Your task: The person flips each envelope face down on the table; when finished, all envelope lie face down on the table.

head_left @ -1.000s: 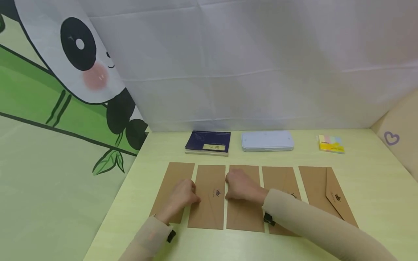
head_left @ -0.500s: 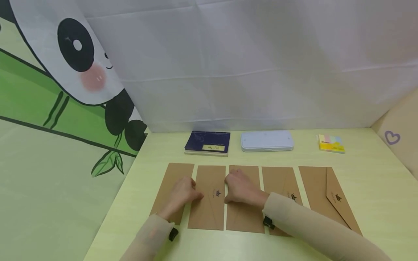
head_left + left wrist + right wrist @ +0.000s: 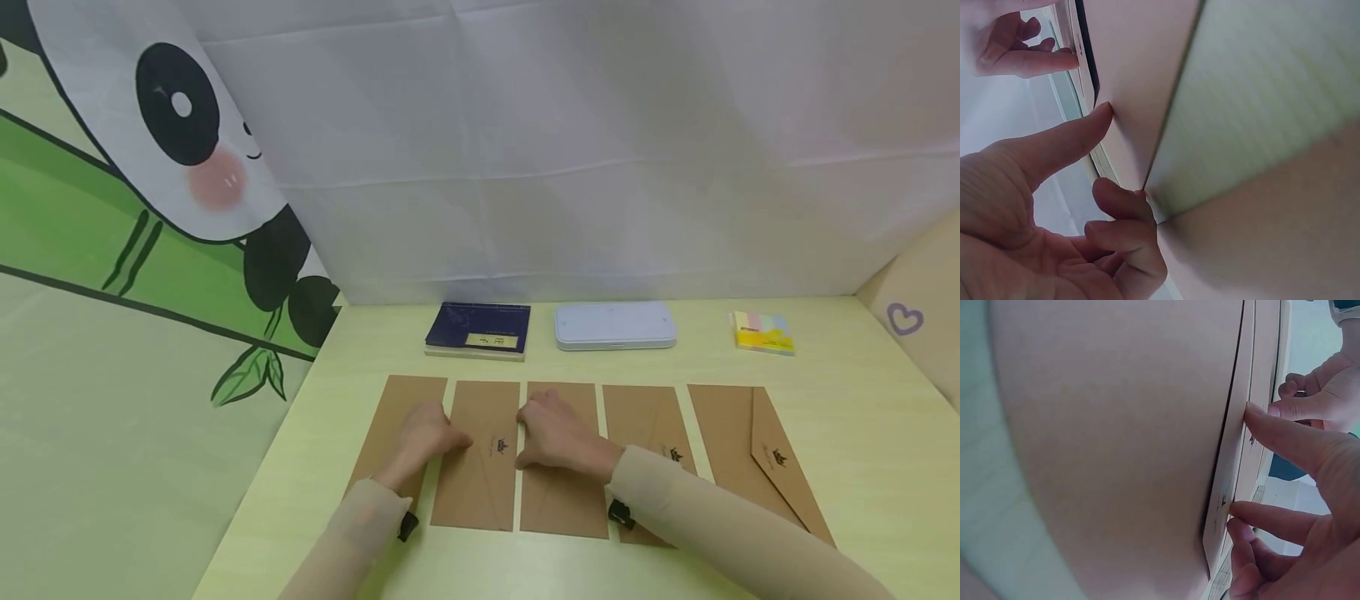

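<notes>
Beige sleeves (image 3: 348, 529) are ending behind the left hand (image 3: 422, 437) and right hand (image 3: 558, 433); black pieces (image 3: 621, 513) are showing at both cuffs (image 3: 630, 473).

The envelopes (image 3: 476, 500) are brown, and three of them carry a small black crown (image 3: 780, 457). The table (image 3: 862, 367) is pale yellow. The notebook (image 3: 480, 321) is dark blue with a yellowish label (image 3: 491, 341), the flat case (image 3: 615, 323) is pale blue, the sleeves (image 3: 720, 512) are beige, the heart (image 3: 904, 318) is purple.
</notes>
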A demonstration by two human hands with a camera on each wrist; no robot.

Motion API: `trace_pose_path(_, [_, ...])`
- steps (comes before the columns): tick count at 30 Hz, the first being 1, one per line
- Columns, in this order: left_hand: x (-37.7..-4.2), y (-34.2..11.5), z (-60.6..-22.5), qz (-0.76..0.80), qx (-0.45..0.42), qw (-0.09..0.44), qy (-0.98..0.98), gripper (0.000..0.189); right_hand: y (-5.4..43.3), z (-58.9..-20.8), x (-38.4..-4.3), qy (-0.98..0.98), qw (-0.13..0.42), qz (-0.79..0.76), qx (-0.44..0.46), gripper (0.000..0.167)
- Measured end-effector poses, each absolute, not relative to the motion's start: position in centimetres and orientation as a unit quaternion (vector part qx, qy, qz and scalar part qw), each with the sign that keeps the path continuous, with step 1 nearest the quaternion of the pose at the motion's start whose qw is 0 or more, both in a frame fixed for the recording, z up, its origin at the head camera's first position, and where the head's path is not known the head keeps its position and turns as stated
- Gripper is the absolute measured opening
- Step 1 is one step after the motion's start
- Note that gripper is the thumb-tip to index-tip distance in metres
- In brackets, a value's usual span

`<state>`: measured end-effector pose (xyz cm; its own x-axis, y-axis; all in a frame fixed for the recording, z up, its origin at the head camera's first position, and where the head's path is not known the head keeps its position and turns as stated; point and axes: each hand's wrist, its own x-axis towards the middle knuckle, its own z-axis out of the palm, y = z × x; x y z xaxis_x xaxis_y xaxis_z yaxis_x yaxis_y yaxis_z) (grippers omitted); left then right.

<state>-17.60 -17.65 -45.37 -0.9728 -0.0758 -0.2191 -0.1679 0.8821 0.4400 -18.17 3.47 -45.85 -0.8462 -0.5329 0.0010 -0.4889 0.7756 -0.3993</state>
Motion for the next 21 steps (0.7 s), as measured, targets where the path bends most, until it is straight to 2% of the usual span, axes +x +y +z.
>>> trace_pose_path(9, [-17.5, -17.6, -45.2, 0.246, -0.069, 0.093, 0.962, 0.037, 3.6, -46.4, -18.1, 0.938, 0.040, -0.210, -0.271, 0.066])
trace_pose_path(21, [-17.7, -17.8, -45.5, 0.257, -0.081, 0.099, 0.958, 0.037, 3.8, -47.0, -18.3, 0.936, 0.015, -0.198, -0.290, 0.070])
